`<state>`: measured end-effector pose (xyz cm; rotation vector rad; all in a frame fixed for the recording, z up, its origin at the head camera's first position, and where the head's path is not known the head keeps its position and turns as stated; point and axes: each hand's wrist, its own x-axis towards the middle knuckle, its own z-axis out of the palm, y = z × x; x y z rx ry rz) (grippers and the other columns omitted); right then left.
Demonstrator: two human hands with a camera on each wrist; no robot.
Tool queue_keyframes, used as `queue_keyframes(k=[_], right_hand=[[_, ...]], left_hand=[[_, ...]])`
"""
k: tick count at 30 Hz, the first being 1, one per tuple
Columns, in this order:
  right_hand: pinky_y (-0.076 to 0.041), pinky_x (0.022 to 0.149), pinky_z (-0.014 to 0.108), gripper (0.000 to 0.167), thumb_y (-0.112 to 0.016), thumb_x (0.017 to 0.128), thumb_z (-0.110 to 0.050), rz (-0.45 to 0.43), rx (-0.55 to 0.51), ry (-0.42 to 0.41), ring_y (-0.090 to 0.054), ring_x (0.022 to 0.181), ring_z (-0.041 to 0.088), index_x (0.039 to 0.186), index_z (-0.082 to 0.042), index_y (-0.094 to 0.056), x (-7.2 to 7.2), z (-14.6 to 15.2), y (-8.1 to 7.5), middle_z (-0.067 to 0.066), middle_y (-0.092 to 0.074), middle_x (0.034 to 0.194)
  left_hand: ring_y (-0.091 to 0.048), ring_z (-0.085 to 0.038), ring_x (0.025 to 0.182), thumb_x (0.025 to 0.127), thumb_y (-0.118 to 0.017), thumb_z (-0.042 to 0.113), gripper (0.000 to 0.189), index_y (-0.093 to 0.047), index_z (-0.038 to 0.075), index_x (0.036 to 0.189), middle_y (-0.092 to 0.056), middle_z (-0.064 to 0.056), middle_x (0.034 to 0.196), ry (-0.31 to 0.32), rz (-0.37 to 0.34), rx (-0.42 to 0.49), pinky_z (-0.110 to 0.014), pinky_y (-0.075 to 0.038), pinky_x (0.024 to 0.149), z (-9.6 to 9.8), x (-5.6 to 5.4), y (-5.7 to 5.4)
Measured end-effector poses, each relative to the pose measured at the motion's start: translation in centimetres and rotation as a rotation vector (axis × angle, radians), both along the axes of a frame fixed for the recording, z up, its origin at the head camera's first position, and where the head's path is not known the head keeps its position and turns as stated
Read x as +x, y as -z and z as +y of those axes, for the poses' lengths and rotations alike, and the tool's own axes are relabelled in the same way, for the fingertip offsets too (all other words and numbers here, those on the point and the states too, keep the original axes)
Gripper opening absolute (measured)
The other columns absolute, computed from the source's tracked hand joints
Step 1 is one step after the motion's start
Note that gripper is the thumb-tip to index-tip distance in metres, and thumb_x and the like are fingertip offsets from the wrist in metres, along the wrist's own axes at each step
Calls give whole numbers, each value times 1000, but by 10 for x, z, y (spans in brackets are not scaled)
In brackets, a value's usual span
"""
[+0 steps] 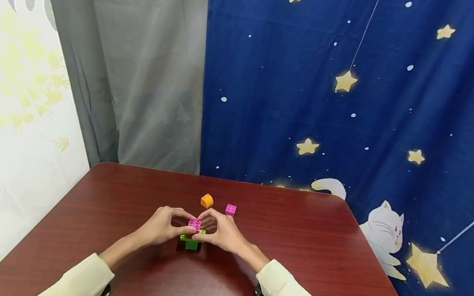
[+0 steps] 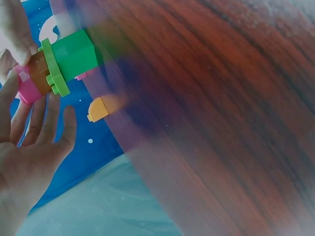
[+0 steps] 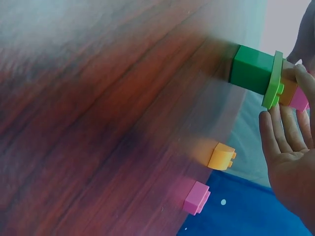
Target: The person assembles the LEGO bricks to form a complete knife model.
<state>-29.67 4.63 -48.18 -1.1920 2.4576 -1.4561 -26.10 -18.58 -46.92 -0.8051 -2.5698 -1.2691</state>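
A stack of toy building bricks stands upright on the table. A dark green brick [image 2: 75,55] is its base, under a light green plate [image 3: 273,81] that juts out past it. Above the plate sits a brown brick [image 2: 40,73], topped by a pink brick [image 1: 194,224]. From the left, my left hand [image 1: 160,227] pinches the pink brick between thumb and fingers. My right hand [image 1: 225,232] grips the top of the stack from the other side, its index finger at the pink brick and its thumb near the seam with the brown one.
Behind the stack lie a loose orange brick with a curved side [image 1: 207,201] and, to its right, a second pink brick [image 1: 231,210]. Past the far edge of the dark red wooden table [image 1: 294,257] hang a grey curtain [image 1: 160,81] and a blue star-patterned curtain [image 1: 271,97].
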Motion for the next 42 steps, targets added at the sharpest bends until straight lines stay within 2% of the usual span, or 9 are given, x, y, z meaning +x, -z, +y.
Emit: queue_keyframes(k=[5, 11, 15, 19, 25, 30, 39, 42], right_hand=[[-60, 84, 30, 38, -89, 85, -19, 19, 41, -18, -76, 94, 20, 117, -12, -70, -5, 9, -3, 7, -78, 104], [-60, 83, 27, 39, -87, 86, -18, 43, 71, 10, -75, 94, 19, 120, -5, -72, -13, 21, -4, 7, -78, 105], [-60, 83, 27, 39, -87, 87, -19, 64, 70, 30, -75, 94, 18, 121, -7, -72, -19, 30, -4, 11, -78, 106], [-61, 83, 34, 39, -87, 86, -17, 66, 56, 45, -75, 94, 24, 121, -8, -72, -25, 37, 0, 17, -77, 107], [-61, 84, 40, 44, -87, 85, -11, 28, 48, 108, -75, 95, 31, 124, -2, -70, -33, 47, 6, 21, -75, 108], [-62, 83, 38, 47, -87, 85, -9, 21, 47, 155, -74, 94, 35, 126, 3, -68, -40, 55, 10, 23, -75, 107], [-62, 80, 36, 47, -89, 82, -8, 93, 69, 246, -77, 85, 27, 121, 8, -68, -47, 66, 18, 21, -76, 99], [-61, 81, 38, 47, -89, 82, -8, 75, 81, 274, -77, 86, 27, 121, 7, -68, -49, 68, 19, 20, -76, 100]], left_hand=[[-75, -21, 87, 89, -84, 24, 26, -79, 10, 110, -76, 1, 98, 17, -39, 19, -35, -62, 74, 1, -2, -3], [-75, -12, 85, 88, -86, 25, 26, -79, 11, 110, -76, 2, 98, 10, -52, 12, -33, -61, 75, -1, -2, -4], [-74, -12, 84, 88, -86, 25, 27, -80, 11, 110, -76, 0, 98, 7, -67, 14, -33, -62, 75, -3, -2, -3], [-74, -11, 82, 87, -87, 26, 27, -80, 13, 110, -75, 2, 97, -9, -88, 6, -30, -61, 74, -5, -1, -3], [-74, -10, 82, 86, -88, 25, 27, -80, 13, 108, -76, 1, 97, -2, -88, 12, -25, -60, 71, -5, -2, -3], [-75, -10, 83, 86, -88, 27, 28, -80, 13, 108, -76, 1, 97, 10, -100, 24, -25, -60, 72, -4, -2, -3], [-75, -11, 84, 86, -87, 28, 29, -80, 12, 108, -76, 0, 98, 14, -125, 33, -24, -60, 72, -3, -2, -3], [-75, -10, 83, 85, -88, 29, 28, -80, 14, 109, -76, 1, 98, 10, -131, 35, -25, -60, 72, -2, -3, -2]])
